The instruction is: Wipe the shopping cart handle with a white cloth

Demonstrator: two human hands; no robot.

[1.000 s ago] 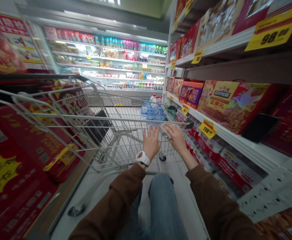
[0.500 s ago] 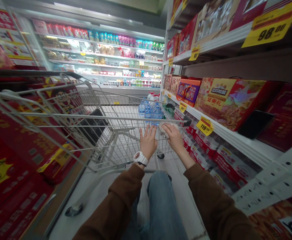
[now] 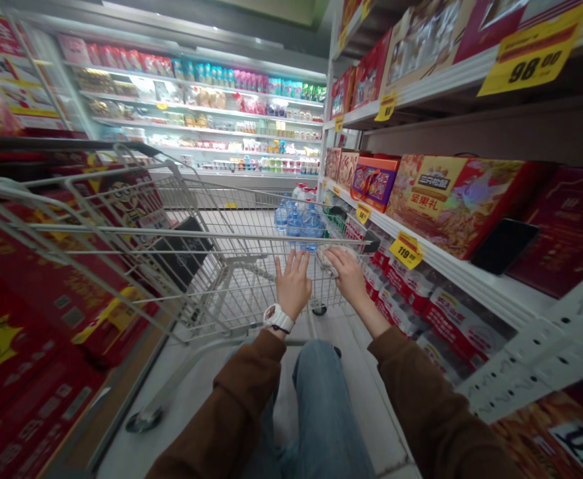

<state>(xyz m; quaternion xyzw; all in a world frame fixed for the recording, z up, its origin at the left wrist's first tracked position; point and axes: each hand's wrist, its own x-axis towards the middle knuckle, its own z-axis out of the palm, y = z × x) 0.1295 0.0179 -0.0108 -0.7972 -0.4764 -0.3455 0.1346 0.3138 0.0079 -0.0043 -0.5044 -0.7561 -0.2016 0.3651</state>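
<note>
A metal wire shopping cart [image 3: 236, 279] stands sideways in front of me. My left hand [image 3: 293, 283], with a white watch [image 3: 278, 318] on its wrist, lies against the cart's side with its fingers spread; nothing is in it. To the right of it, my right hand [image 3: 347, 271] presses a crumpled light-coloured cloth [image 3: 326, 259] to the wire near the cart's end. The fingers of this hand lie over the cloth, and part of the cloth is hidden beneath them.
Shelves with gift boxes [image 3: 434, 193] and a black phone [image 3: 504, 245] rise on my right. Red cartons [image 3: 36, 392] are stacked at left. Beyond the cart stand large blue water bottles [image 3: 299, 219] and a lit refrigerated display [image 3: 206, 126].
The view has shifted very slightly. Both hands keep nearly the same places on the cart, and the cloth stays under my right hand.
</note>
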